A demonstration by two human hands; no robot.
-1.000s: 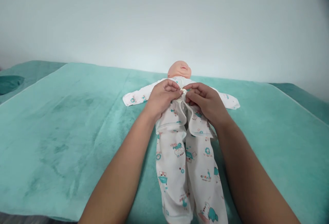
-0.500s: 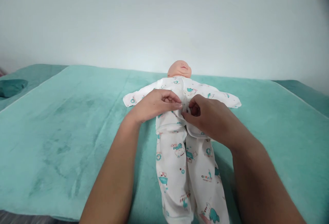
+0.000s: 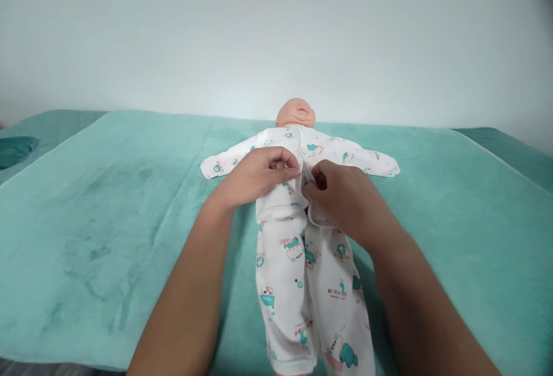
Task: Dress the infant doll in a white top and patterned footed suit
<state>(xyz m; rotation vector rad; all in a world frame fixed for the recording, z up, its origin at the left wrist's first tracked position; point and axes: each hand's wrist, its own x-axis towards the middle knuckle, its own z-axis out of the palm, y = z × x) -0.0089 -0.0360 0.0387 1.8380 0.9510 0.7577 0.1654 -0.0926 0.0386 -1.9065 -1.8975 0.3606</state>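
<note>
A baby doll [image 3: 295,113] lies on its back, head away from me, arms spread to both sides. It wears a white printed top [image 3: 276,198] that opens down the front and matching white trousers [image 3: 287,284]. My left hand [image 3: 265,174] pinches the top's front edge on the left side of the opening. Across from it, my right hand [image 3: 341,194] pinches the other front edge. The fabric between my fingertips is lifted and a narrow gap shows there. Whatever fastening lies under the fingers is too small to make out.
A green plush blanket [image 3: 112,220] covers the surface under the doll, with darker green cloth [image 3: 505,148] at its far corners. A dark green bundle [image 3: 17,150] lies at the far left. Behind stands a plain pale wall [image 3: 276,36].
The right front edge of the top is now lifted and drawn slightly away from the left one. The view has shifted a little, so the doll sits slightly further left.
</note>
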